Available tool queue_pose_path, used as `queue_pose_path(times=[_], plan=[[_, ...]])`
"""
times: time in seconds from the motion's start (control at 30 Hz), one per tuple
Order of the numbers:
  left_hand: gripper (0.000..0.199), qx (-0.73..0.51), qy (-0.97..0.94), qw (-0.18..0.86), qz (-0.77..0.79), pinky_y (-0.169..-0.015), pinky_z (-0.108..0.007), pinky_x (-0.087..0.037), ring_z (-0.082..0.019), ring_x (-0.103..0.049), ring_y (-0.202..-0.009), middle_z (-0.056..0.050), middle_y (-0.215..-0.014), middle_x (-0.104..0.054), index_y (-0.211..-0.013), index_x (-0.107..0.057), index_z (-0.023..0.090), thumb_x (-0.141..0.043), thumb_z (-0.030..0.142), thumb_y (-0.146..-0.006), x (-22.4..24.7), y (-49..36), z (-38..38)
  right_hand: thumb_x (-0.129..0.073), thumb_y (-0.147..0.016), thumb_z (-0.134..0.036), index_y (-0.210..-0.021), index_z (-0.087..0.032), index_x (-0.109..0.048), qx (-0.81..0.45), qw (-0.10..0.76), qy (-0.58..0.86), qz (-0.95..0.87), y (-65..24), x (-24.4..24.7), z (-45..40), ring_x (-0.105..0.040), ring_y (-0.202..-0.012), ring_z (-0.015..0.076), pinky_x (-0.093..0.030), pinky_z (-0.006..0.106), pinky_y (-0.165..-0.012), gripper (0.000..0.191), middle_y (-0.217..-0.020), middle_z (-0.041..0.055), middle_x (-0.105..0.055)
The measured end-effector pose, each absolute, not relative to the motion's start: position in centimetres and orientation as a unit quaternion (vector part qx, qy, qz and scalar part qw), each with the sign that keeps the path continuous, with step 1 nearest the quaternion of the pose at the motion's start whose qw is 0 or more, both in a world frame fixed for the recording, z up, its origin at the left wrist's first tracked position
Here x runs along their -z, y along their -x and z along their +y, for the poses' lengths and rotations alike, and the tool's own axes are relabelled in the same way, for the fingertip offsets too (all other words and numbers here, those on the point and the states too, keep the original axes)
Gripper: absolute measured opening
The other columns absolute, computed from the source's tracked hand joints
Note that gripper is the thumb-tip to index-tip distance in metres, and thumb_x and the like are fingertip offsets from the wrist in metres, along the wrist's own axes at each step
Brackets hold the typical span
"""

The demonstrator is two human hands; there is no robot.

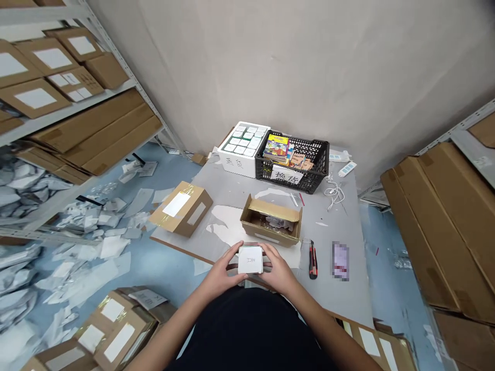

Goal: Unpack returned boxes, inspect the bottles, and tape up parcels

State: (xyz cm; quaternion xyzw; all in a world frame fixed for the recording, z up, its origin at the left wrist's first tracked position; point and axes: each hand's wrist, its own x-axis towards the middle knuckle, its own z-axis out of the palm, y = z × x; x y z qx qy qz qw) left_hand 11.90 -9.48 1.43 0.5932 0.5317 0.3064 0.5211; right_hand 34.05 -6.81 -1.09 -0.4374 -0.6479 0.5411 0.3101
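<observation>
A grey bench (pixel 332 304) is filling the middle of the view, with metal shelving (pixel 88 98) stacked with flat cardboard mailers rising on the left and large flat cartons (pixel 433 226) leaning on the right. Crumpled silvery and white packaging (pixel 81 242) is lying scattered across the blue floor (pixel 154 263).

At the far end of the bench, a white foam box (pixel 228 157) is holding tight rows of small pale packs, and marker characters are showing on its side. Right beside it, a black plastic crate (pixel 313 175) with a latticed wall and a white paper sign is carrying a jumble of brightly printed yellow packs (pixel 276 147) and small tan boxes (pixel 299 162).

Nearer, an open cardboard box (pixel 270 221) is standing with one flap upright and crinkled whitish wrapping (pixel 278 223) inside it, while a taped carton (pixel 181 208) with a white label is sitting at the bench's left edge. A red-and-black utility knife (pixel 313 260) and a pixelated, blurred object (pixel 340 260) are lying to the right, and a coiled white cable (pixel 334 193) is trailing near the crate.

At the near edge, the left hand (pixel 228 265) and right hand (pixel 276 265) are curving closely around a small white carton (pixel 250 259), gripping it from both sides just above the bench.
</observation>
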Motion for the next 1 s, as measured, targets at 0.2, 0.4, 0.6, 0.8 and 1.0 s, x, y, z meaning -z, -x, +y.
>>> queue_pose_path(times=[0.2, 0.4, 0.6, 0.8, 1.0], plan=[[0.08, -0.332, -0.629, 0.442, 0.548, -0.101, -0.041, -0.051, -0.029, -0.041, -0.138, -0.007, -0.155, -0.035, -0.151, -0.029, 0.032, -0.069, 0.034, -0.081, -7.6, -12.7, -9.8, -0.073, -0.075, -0.023, -0.145, -0.037, -0.038, -0.524, 0.312, 0.415, -0.676, -34.8, -5.4, -6.0, -0.051, -0.126, 0.0231, -0.056, 0.034, -0.092, 0.08, -0.148, 0.0052, -0.038], [0.08, -0.332, -0.678, 0.382, 0.533, -0.098, -0.04, -0.053, -0.03, -0.044, -0.135, -0.007, -0.153, -0.04, -0.15, -0.031, 0.032, -0.07, 0.035, -0.081, -10.2, -10.1, -6.6, -0.07, -0.075, -0.019, -0.145, -0.036, -0.04, -0.506, 0.329, 0.423, -0.675, -32.4, -8.5, -3.7, -0.048, -0.13, 0.0242, -0.055, 0.034, -0.096, 0.077, -0.148, 0.0047, -0.039], [0.084, -0.34, -0.688, 0.389, 0.51, -0.103, -0.044, -0.049, -0.033, -0.043, -0.136, -0.003, -0.149, -0.045, -0.147, -0.038, 0.034, -0.076, 0.04, -0.073, -10.7, -4.4, 0.4, -0.073, -0.071, -0.019, -0.138, -0.034, -0.049, -0.518, 0.37, 0.451, -0.626, -26.9, -9.2, 1.3, -0.057, -0.119, 0.0261, -0.06, 0.034, -0.086, 0.073, -0.141, 0.0076, -0.044], [0.085, -0.356, -0.661, 0.454, 0.479, -0.109, -0.044, -0.043, -0.032, -0.049, -0.131, -0.003, -0.151, -0.043, -0.148, -0.037, 0.033, -0.075, 0.037, -0.073, -9.9, 0.6, 9.6, -0.079, -0.067, -0.028, -0.139, -0.031, -0.05, -0.524, 0.393, 0.483, -0.581, -21.6, -10.6, 8.8, -0.058, -0.115, 0.0258, -0.061, 0.035, -0.083, 0.077, -0.141, 0.0083, -0.044], [0.091, -0.353, -0.653, 0.513, 0.431, -0.108, -0.043, -0.043, -0.033, -0.047, -0.132, -0.005, -0.152, -0.04, -0.151, -0.032, 0.029, -0.076, 0.042, -0.072, -7.8, 4.4, 18.1, -0.082, -0.064, -0.033, -0.139, -0.03, -0.05, -0.482, 0.396, 0.502, -0.599, -18.2, -10.1, 16.6, -0.058, -0.113, 0.0258, -0.06, 0.036, -0.081, 0.082, -0.142, 0.0089, -0.046]])
